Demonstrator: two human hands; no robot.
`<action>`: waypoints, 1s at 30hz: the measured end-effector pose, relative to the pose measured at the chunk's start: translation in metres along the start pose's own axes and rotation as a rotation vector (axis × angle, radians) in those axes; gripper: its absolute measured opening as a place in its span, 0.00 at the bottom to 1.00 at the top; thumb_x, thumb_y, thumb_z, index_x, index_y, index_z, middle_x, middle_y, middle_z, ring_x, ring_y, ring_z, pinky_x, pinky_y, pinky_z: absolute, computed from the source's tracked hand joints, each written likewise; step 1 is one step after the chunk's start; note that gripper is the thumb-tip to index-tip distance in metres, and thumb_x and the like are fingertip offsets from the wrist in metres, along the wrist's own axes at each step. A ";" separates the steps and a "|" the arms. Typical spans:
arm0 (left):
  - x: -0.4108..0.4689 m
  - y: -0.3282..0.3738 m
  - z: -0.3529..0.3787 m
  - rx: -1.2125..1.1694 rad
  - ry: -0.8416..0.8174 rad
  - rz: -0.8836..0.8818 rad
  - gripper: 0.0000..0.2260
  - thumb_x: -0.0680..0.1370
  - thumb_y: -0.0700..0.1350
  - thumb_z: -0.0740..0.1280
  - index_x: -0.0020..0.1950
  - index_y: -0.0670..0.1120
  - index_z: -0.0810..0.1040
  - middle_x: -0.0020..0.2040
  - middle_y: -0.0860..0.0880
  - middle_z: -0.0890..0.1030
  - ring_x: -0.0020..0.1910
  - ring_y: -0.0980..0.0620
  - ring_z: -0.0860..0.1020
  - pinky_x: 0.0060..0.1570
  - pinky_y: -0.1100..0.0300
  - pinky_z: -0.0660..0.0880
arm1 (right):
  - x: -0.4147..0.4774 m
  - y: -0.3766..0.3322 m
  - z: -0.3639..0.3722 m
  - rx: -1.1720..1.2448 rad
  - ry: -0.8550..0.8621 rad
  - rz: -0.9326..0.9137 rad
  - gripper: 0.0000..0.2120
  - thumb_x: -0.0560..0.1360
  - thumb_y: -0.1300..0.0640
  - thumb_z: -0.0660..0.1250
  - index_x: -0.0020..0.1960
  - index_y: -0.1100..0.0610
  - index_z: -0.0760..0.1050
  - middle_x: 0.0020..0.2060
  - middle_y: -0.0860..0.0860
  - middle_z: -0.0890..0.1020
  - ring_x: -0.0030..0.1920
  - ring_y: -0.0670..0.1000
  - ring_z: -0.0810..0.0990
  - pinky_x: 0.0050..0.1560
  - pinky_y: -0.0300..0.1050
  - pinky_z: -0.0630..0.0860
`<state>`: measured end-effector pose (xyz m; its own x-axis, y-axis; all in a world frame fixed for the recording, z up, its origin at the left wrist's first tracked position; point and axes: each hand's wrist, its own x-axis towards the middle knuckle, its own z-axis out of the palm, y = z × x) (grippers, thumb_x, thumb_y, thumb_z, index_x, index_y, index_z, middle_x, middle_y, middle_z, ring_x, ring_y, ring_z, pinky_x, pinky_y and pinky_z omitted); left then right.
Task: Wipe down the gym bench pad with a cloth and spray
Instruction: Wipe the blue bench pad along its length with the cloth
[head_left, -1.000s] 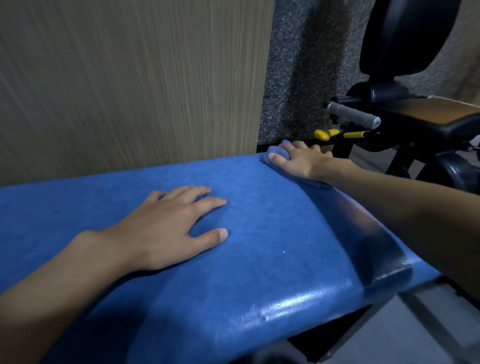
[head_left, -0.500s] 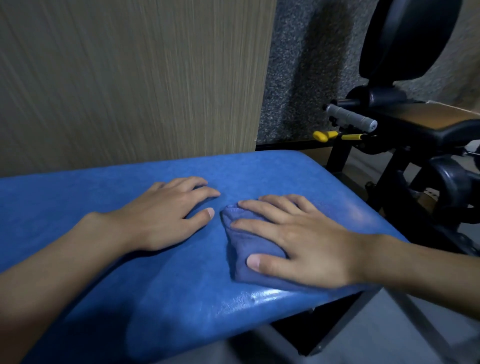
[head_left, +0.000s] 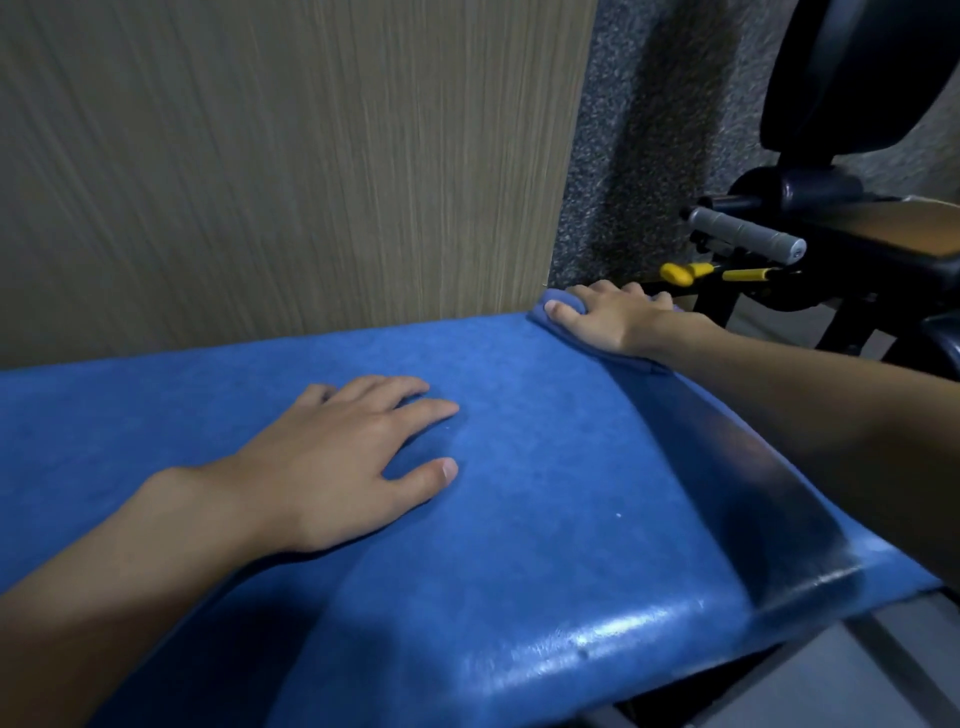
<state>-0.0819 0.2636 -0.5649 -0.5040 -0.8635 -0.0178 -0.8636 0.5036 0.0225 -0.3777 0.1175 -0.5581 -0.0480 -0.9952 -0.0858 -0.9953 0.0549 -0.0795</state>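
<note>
The blue bench pad (head_left: 545, 519) fills the lower view, its near edge shiny. My right hand (head_left: 608, 319) presses a folded blue cloth (head_left: 545, 306) flat onto the pad's far right corner, by the wall. Most of the cloth is hidden under the palm and fingers. My left hand (head_left: 343, 462) lies flat on the middle of the pad, fingers spread, holding nothing. No spray bottle is in view.
A wood-grain wall panel (head_left: 285, 156) stands right behind the pad. To the right is a black exercise machine (head_left: 857, 244) with a grey handle (head_left: 748, 241) and yellow levers (head_left: 685, 273), close to the pad's far corner. Grey floor shows at lower right.
My right hand has slid the cloth from the pad's near middle, beside my left hand, out to the far right corner. My left hand has stayed put on the pad.
</note>
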 end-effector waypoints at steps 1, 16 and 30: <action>0.000 0.000 0.000 -0.003 -0.004 0.002 0.38 0.67 0.73 0.37 0.77 0.65 0.53 0.78 0.62 0.53 0.76 0.61 0.51 0.72 0.56 0.52 | -0.006 -0.003 0.002 -0.017 0.012 -0.012 0.37 0.74 0.26 0.42 0.78 0.41 0.52 0.78 0.48 0.56 0.77 0.62 0.53 0.71 0.68 0.50; -0.001 -0.018 0.005 -0.289 0.088 -0.029 0.34 0.70 0.64 0.46 0.73 0.54 0.67 0.72 0.57 0.70 0.70 0.54 0.69 0.71 0.55 0.63 | -0.223 -0.052 0.027 -0.134 -0.013 -0.717 0.36 0.72 0.28 0.41 0.78 0.38 0.46 0.80 0.44 0.45 0.79 0.51 0.40 0.76 0.59 0.37; -0.003 0.113 0.007 0.041 -0.047 0.346 0.32 0.73 0.74 0.46 0.76 0.70 0.43 0.81 0.55 0.41 0.79 0.52 0.37 0.76 0.42 0.38 | -0.177 0.035 0.017 0.151 0.055 -0.325 0.36 0.73 0.34 0.34 0.74 0.41 0.63 0.76 0.41 0.61 0.77 0.44 0.54 0.75 0.57 0.46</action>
<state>-0.1779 0.3236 -0.5697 -0.7662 -0.6396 -0.0623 -0.6406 0.7679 -0.0049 -0.4027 0.2970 -0.5627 0.2608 -0.9652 0.0217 -0.9358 -0.2582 -0.2398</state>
